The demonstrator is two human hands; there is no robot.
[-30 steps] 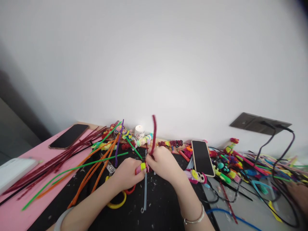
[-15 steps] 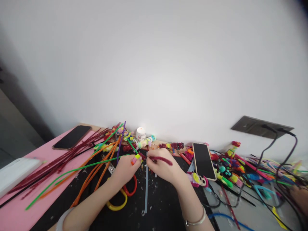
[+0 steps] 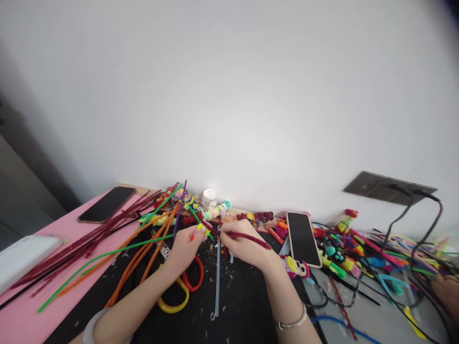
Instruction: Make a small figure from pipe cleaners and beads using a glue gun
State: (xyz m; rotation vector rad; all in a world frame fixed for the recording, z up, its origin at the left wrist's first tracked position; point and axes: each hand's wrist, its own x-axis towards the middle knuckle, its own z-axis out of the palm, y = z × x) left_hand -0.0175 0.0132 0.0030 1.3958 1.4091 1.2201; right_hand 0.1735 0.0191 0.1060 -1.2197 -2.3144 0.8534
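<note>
Close in, toward the worktop's [image 3: 247, 310] near edge, the yellow and red loops of the scissors [image 3: 172, 309] lie left of a grey strip [image 3: 217, 282] that runs away from me. Just beyond are my hands, near each other but not touching. My left hand [image 3: 184, 251] is clamped on a small pink and yellow piece [image 3: 202, 231], which pokes out past the fingers on the side facing my other hand. My right hand [image 3: 247, 246] pinches a maroon stem [image 3: 247, 235] at the fingertips; the free end trails back over the hand toward the wrist, and the other end crosses the short gap and seems to reach the piece. I judge that I am working the stem onto the piece, though how the two meet is too small to tell. A next move, I think, calls for a firm left grip and a right pinch that guides the stem without tugging the piece askew. Farther off, a pale-edged phone [image 3: 304, 239] lies right of my right hand, and a white cup [image 3: 209, 197] stands by the worktop's far edge, close to the wall [image 3: 229, 95].
</note>
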